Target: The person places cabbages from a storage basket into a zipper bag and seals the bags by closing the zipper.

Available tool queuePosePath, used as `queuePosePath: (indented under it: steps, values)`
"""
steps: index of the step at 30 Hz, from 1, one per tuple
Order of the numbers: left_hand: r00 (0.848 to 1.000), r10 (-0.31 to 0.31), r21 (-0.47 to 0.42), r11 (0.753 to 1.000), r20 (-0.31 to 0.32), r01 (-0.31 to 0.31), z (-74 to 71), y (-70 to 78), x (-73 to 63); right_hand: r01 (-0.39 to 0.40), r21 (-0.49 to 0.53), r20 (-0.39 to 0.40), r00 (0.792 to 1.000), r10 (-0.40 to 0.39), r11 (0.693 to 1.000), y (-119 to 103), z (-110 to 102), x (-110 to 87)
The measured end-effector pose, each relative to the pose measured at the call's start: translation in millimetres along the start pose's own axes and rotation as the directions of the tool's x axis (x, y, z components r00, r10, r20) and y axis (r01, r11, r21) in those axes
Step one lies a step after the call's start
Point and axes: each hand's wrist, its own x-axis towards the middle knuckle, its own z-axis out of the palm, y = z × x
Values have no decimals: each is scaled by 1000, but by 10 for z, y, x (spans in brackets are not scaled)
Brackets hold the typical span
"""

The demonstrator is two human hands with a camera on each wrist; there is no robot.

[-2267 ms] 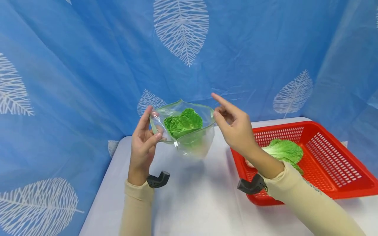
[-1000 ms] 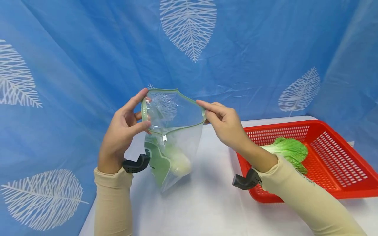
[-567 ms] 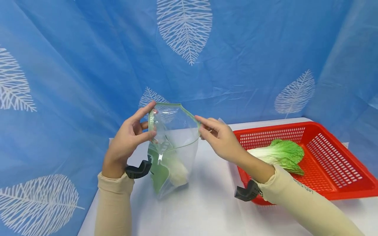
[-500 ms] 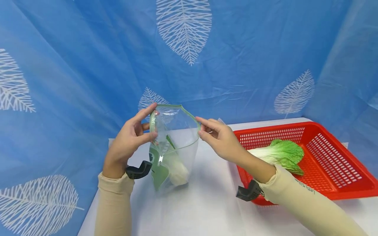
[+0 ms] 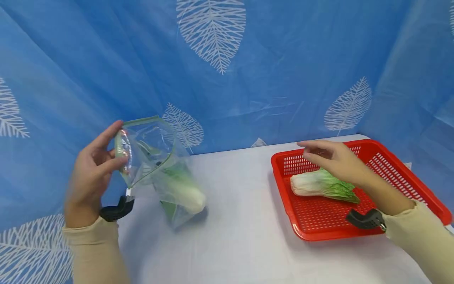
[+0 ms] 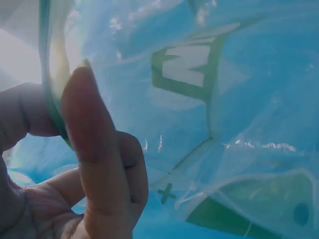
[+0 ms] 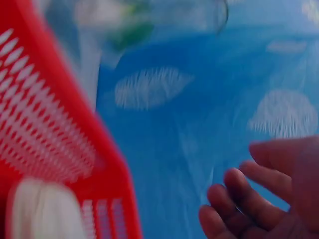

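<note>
My left hand [image 5: 93, 169] pinches the green-edged mouth of a clear zip bag [image 5: 147, 173] at its left side, thumb outside the film. The bag's mouth gapes, and inside lies a napa cabbage with a white base [image 5: 189, 197] angled down to the right. In the left wrist view the thumb and fingers [image 6: 89, 114] grip the green rim [image 6: 47, 74]. Over the red basket [image 5: 301, 230] hovers my right hand [image 5: 337, 159], fingers loosely bent and holding nothing. Below it a second napa cabbage [image 5: 312, 183] lies in the basket, its leafy end pointing right.
A white-covered table [image 5: 241, 221] lies between the bag and the basket. Behind it hangs a blue curtain [image 5: 273, 59] with white leaf prints. Each wrist wears a black camera mount, such as the right one [image 5: 365, 219].
My right hand has let go of the bag's rim and moved right over the basket. My left hand has carried the bag leftward. Earlier, the bag was tilted up, then lowered.
</note>
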Motion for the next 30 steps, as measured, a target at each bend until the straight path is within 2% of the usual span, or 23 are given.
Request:
queuePosePath:
  steps: [2,4,7,10,12,16,19,24,30]
  values:
    - [999,49,-10,999,14,-49,-74,84,-10,3,-55,26,1000,-2,998,198,-129,-88]
    - [998,47,-8,999,51,-47,-78,94,10,37,-72,49,998,-33,997,379,-209,-164]
    - [993,-55,73,996,101,48,19,-31,48,95,-61,97,991,-88,994,594,-255,-245]
    - [975,-177,167,974,131,155,155,-268,45,136,-60,160,979,-125,989,736,-248,-278]
    - [965,-213,180,966,152,185,227,-421,18,157,-101,188,973,-136,982,792,-235,-281]
    - [970,-149,80,987,194,136,300,-614,-50,183,-199,229,964,-136,963,855,-216,-283]
    - [974,-95,35,995,208,89,313,-664,-88,191,-241,254,959,-128,952,904,-202,-285]
    - [971,-99,41,995,217,93,320,-669,-81,198,-266,271,955,-124,943,1002,-208,-267]
    - [971,-90,6,996,222,91,284,-690,-99,149,-254,291,954,-71,956,1094,-172,-213]
